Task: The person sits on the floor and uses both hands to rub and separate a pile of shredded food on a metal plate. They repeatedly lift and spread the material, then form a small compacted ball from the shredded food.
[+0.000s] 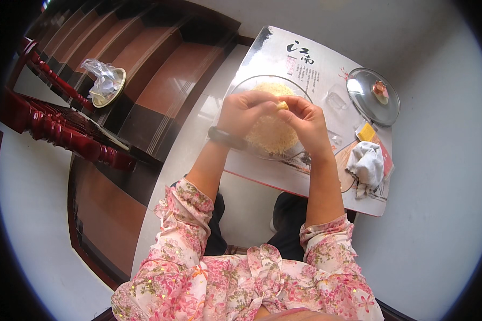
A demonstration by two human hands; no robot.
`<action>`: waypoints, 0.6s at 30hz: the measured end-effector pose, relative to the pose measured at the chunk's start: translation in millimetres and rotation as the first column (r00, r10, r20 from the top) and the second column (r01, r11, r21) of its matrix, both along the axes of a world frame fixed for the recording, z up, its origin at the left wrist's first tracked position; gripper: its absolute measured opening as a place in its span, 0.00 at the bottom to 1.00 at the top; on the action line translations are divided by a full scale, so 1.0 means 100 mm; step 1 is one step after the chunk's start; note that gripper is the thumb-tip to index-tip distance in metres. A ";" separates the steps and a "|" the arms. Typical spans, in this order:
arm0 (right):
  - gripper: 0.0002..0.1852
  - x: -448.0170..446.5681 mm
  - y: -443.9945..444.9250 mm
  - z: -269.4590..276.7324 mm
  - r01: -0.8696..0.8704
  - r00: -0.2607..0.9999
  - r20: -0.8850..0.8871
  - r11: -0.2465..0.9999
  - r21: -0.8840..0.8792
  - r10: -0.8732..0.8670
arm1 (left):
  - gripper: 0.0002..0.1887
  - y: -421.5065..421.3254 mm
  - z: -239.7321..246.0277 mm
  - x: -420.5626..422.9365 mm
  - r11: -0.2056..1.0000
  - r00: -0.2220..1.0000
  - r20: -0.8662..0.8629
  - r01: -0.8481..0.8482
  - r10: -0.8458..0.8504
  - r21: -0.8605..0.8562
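Note:
Both my hands meet over a large clear glass bowl [270, 76] on the table. My left hand [243, 114], with a dark band at the wrist, pinches a small yellow piece [282, 105] from one side. From the other side, the thumb and fingers of my right hand [307, 120] hold the same piece. Its exact kind cannot be made out, as the fingers cover most of it. Pale yellow fine shreds [274, 136] are heaped in the bowl under my hands.
A low table [261, 60] bears printed writing. At its right are a glass lid [359, 86], clear plastic packaging [337, 99], a yellow item [366, 132] and a crumpled white cloth [366, 162]. Stairs [156, 76] and a red wooden banister [92, 150] stand left, near a bagged round container [120, 90].

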State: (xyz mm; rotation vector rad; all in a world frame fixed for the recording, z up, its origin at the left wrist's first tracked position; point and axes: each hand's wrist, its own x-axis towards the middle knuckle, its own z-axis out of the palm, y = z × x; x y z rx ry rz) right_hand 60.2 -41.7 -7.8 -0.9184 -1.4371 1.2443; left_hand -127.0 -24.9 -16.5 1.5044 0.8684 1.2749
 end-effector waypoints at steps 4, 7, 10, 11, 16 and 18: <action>0.17 0.01 0.01 -0.01 -0.009 1.000 -0.005 1.000 0.000 0.009 | 0.11 0.02 0.00 -0.02 0.999 0.998 0.047 0.034 -0.033 -0.037; 0.17 0.02 0.02 -0.01 -0.015 1.000 -0.010 1.000 -0.001 0.015 | 0.12 0.06 -0.02 -0.03 0.994 0.996 0.069 0.058 -0.052 -0.087; 0.17 0.03 0.01 -0.01 -0.020 1.000 -0.013 1.000 -0.003 0.020 | 0.14 0.07 -0.04 -0.04 0.987 0.989 0.133 0.084 -0.066 -0.138; 0.17 0.03 0.01 -0.01 -0.021 1.000 -0.018 1.000 -0.007 0.021 | 0.14 0.07 -0.04 -0.05 0.983 0.986 0.151 0.089 -0.065 -0.161; 0.16 0.01 0.01 0.00 0.004 1.000 -0.031 1.000 -0.023 -0.005 | 0.14 0.07 0.00 -0.05 0.948 0.971 0.225 0.139 -0.075 -0.287; 0.16 0.00 0.01 0.01 0.023 0.999 -0.037 0.999 -0.024 -0.024 | 0.16 0.06 0.01 -0.05 0.973 0.989 0.120 0.110 -0.087 -0.203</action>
